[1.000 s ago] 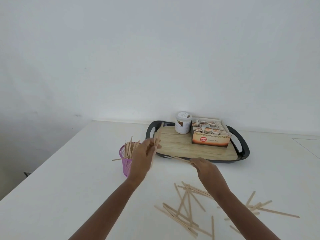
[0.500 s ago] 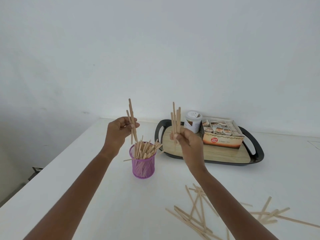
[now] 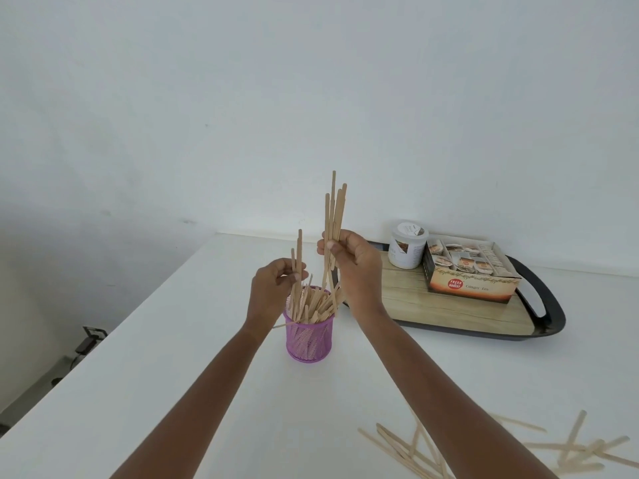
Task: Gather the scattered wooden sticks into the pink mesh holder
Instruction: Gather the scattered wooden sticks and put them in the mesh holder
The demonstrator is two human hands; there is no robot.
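The pink mesh holder (image 3: 309, 340) stands on the white table, stuffed with several wooden sticks. My left hand (image 3: 275, 288) pinches a few upright sticks (image 3: 296, 257) whose lower ends reach into the holder. My right hand (image 3: 352, 264) grips a bundle of sticks (image 3: 334, 212) held upright just above and right of the holder's rim. More loose sticks (image 3: 484, 451) lie scattered on the table at the lower right, partly hidden by my right forearm.
A black tray with a wood-look surface (image 3: 449, 305) sits at the back right, carrying a white jar (image 3: 406, 248) and an open box of tea sachets (image 3: 470, 274). The table's left edge (image 3: 114, 326) drops to the floor.
Both hands have come closer together over the holder. The left hand's sticks have dropped down into the holder, and the right hand's bundle has moved left to its rim.
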